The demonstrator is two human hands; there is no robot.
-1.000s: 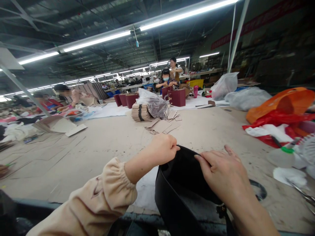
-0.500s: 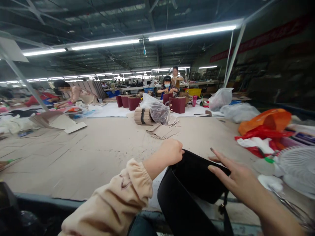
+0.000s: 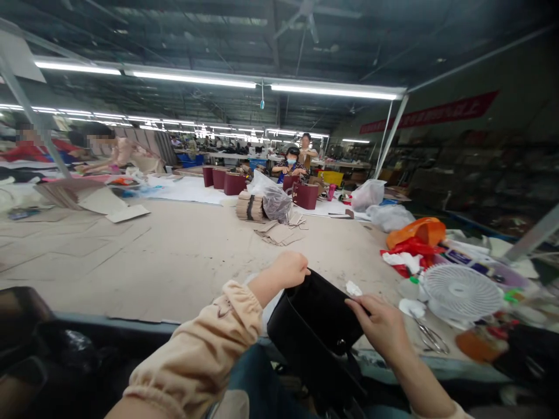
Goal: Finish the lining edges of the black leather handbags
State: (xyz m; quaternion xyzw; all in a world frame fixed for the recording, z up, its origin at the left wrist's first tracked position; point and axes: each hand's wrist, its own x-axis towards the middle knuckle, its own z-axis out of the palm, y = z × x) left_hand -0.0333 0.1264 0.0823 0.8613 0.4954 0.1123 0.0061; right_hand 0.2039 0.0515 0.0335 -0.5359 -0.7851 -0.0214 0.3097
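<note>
A black bag (image 3: pixel 317 331) hangs over the near edge of the wide work table (image 3: pixel 183 256), partly on my lap. My left hand (image 3: pixel 289 269) is closed in a fist on the bag's upper left rim. My right hand (image 3: pixel 381 326) grips the bag's right edge, fingers curled over it. The bag's mouth gapes between the two hands, and its lower part is hidden below the table edge.
A white desk fan (image 3: pixel 463 286), scissors (image 3: pixel 430 336), and orange and red plastic bags (image 3: pixel 413 235) lie to the right. Strapped card stacks (image 3: pixel 250 206) and a clear plastic bag (image 3: pixel 275 198) sit mid-table. Maroon boxes (image 3: pixel 305 195) and seated people are farther back.
The view has pulled back and swung right, showing the fan. My right hand went from open fingers above the bag to a grip on its right edge. The bag sank toward my lap.
</note>
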